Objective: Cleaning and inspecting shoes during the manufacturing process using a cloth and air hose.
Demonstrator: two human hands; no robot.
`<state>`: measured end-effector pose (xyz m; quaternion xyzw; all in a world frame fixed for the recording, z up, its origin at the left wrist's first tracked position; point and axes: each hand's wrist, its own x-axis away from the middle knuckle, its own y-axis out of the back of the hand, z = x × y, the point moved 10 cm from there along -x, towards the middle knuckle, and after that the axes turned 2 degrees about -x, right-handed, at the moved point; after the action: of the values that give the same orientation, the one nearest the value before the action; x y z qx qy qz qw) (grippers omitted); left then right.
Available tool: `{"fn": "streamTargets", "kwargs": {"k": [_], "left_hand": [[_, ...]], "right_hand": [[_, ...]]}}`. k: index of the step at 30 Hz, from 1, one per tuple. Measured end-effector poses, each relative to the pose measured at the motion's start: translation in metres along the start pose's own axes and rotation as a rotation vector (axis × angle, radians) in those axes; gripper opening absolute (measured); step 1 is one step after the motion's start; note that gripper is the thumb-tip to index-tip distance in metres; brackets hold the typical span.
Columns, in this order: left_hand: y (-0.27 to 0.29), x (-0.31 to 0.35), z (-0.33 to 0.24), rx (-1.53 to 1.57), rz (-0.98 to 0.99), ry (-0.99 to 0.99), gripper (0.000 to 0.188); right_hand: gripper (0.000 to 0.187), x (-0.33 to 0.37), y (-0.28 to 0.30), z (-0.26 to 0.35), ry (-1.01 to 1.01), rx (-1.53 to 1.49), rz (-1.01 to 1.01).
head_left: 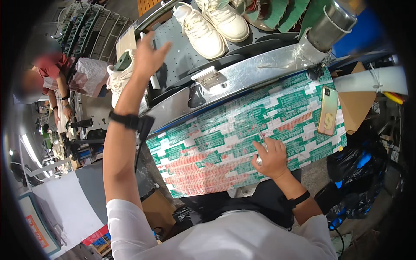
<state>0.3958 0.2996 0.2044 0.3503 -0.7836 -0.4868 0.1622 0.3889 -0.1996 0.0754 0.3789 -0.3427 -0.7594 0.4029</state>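
My left hand (151, 56) reaches out over the edge of a grey perforated conveyor (167, 65), fingers spread and holding nothing. Beside it, at the left, is a cream-white sneaker (119, 84) with a dark green piece in its opening. On the conveyor, to the right of that hand, stands a pair of cream-white lace-up sneakers (201, 34). Above the taped work board (225, 143), my right hand (274, 159) is closed around a thin, pointed metal tool (260, 133). The palm hides most of the tool, so its exact kind is unclear.
A metal rail (251, 65) borders the conveyor, with a steel cup (331, 26) at its right end. A phone (328, 111) lies on the board's right side. Black plastic bags (355, 177) sit at right. Another person (58, 69) works at far left.
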Motion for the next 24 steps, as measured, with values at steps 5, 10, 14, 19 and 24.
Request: {"fn": "streamTargets", "kwargs": {"k": [5, 10, 14, 19, 24], "left_hand": [[-0.134, -0.061, -0.003, 0.351, 0.191, 0.451, 0.094], [-0.137, -0.072, 0.010, 0.366, 0.170, 0.511, 0.080], [-0.102, -0.064, 0.035, 0.941, 0.127, 0.461, 0.054], [-0.011, 0.037, 0.000, 1.234, 0.155, 0.358, 0.051], [0.030, 0.230, 0.007, 1.050, 0.004, 0.445, 0.050]], "right_hand": [[0.046, -0.003, -0.001, 0.000, 0.001, -0.022, -0.014], [0.044, -0.003, 0.002, -0.001, -0.022, -0.011, -0.022], [0.044, -0.003, 0.005, 0.000, -0.003, -0.004, -0.062], [0.043, 0.001, 0.007, 0.001, 0.002, -0.017, -0.072], [0.040, 0.005, 0.008, -0.001, -0.006, -0.039, -0.093]]}}
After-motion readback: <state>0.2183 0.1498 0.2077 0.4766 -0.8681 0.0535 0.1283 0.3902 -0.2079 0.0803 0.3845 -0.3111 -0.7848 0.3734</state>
